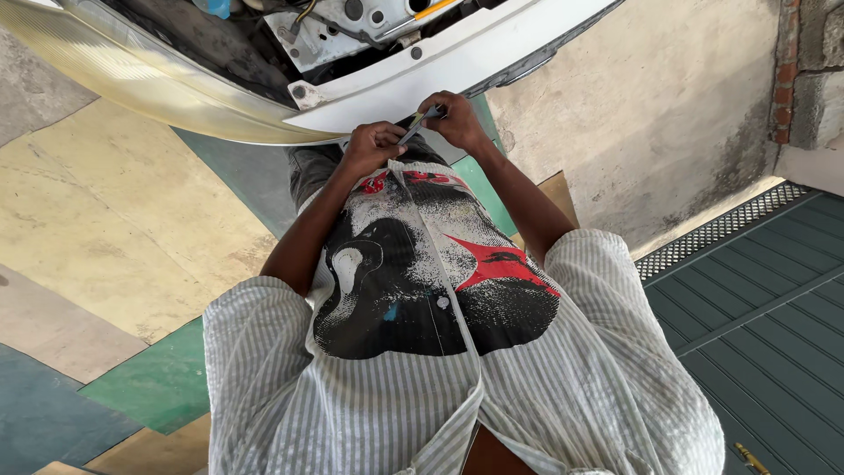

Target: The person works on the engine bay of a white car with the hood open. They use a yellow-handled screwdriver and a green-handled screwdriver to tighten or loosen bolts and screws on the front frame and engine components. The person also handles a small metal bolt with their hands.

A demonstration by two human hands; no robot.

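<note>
I look down my own chest at a slim grey metal tool [417,125], held between both hands just under the front edge of a white car body panel [440,75]. My left hand [369,148] grips its lower end. My right hand [457,119] pinches the upper end close to the panel. My striped open shirt [598,369] and a printed black, white and red shirt [422,273] fill the lower part of the view.
A clear headlamp lens [132,70] curves along the upper left, with engine-bay parts [334,26] behind it. The floor [114,220] has yellow, green and blue painted patches. A green metal gate [756,299] lies at the right, beside a rough plastered wall [668,114].
</note>
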